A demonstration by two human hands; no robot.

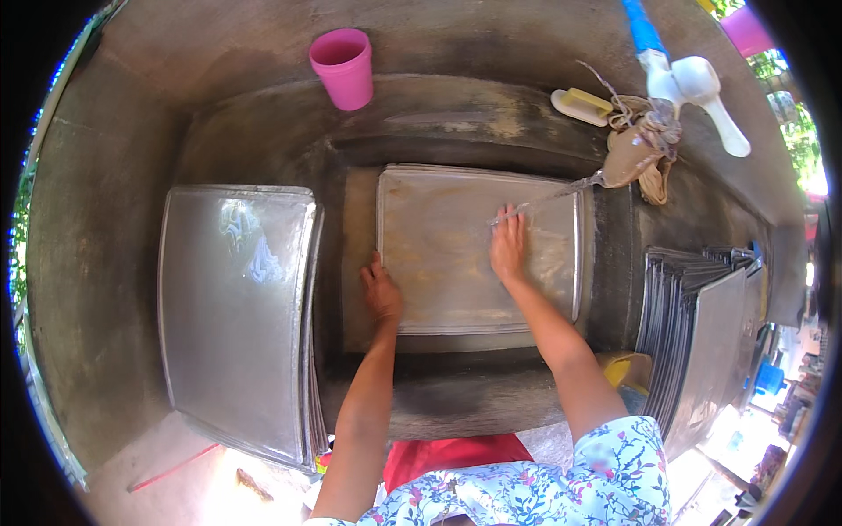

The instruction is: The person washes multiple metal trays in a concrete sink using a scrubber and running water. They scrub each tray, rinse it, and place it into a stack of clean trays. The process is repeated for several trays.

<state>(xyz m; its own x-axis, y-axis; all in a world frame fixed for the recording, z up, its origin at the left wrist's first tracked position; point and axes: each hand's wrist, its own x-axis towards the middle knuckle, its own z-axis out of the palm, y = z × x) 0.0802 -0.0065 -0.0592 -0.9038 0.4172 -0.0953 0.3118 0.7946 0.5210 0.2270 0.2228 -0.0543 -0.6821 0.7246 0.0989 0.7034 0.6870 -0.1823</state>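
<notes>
At centre of the concrete wash basin (263,131): one rectangular metal baking tray (456,289), lying flat with its rim up, under a thin stream of water (561,190) that falls from the cloth-wrapped spout (633,158) of a white tap (693,83) at two o'clock. Right hand (509,250): open, palm and fingers flat on the tray's wet face near where the stream lands, holding nothing. Left hand (382,291): curled over the tray's near-left edge at about eight o'clock of the tray, steadying it. Tray surface: dull and streaked brown, wet, no suds to be seen; judged to be mid-rinse or mid-rub, not yet finished. At nine o'clock: a stack of like trays (232,316) lying flat and face down on the basin ledge, the top one shining wet; judged to be those already washed. At three to four o'clock: a second lot of trays (693,342) standing on edge, leaning together, well apart from the first stack; whether they are clean or waiting cannot be told for certain, though their place on the far side from the flat stack suggests they wait their turn. If so, a good share of the work is left. Also present: a pink plastic cup (343,67) upright at twelve o'clock on the basin's back ledge; a yellow and white scrub brush (581,106) at one o'clock beside the tap, touched by neither hand.
</notes>
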